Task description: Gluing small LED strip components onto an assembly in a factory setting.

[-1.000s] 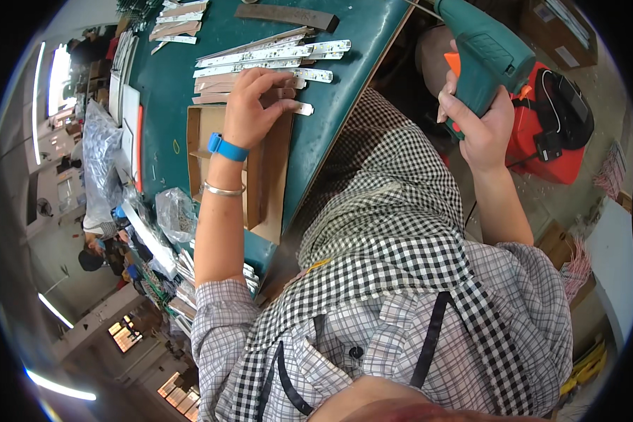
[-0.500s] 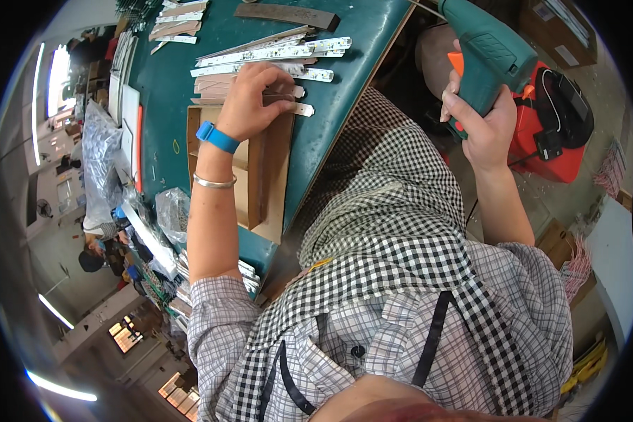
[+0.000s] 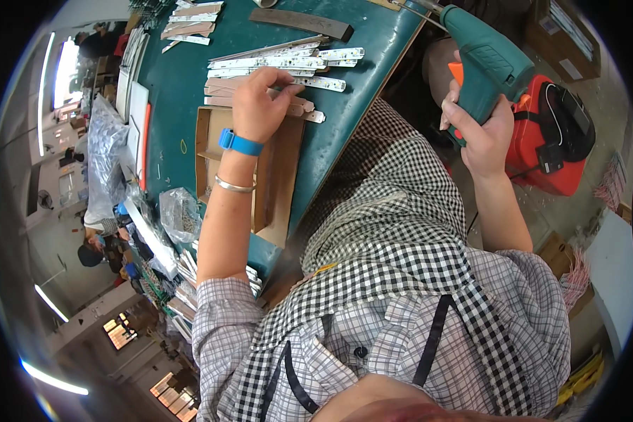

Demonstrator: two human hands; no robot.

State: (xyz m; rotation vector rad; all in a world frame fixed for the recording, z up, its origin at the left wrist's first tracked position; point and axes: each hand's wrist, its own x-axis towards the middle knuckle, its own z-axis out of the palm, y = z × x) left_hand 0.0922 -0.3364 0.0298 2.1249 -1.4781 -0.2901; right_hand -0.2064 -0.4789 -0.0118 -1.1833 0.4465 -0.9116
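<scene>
My left hand point(image 3: 261, 105), with a blue wristband and a bangle, is over a fanned stack of thin white LED circuit strips point(image 3: 278, 65). Its thumb and fingertips are pinched together; whatever lies between them is too small to make out. Brownish strips point(image 3: 223, 87) stick out from under the hand, beside a shallow cardboard box point(image 3: 283, 204). Off the table's right edge, my right hand point(image 3: 487, 133) is wrapped round the grip of a green power screwdriver point(image 3: 489, 60) with an orange trigger. Its long bit points up and left, over the table corner.
Another strip bundle point(image 3: 192, 21) and a dark flat bar point(image 3: 302, 22) lie farther back on the green table point(image 3: 172, 126). A clear plastic bag point(image 3: 180, 214) sits left of the box. On the right, a red case point(image 3: 552, 158) stands below table level. Another person point(image 3: 95, 250) is far left.
My left hand's thumb and fingers have drawn together from a wider curl, and the hand has lifted slightly off the strip ends. The whole view has shifted a little; my right hand keeps its grip.
</scene>
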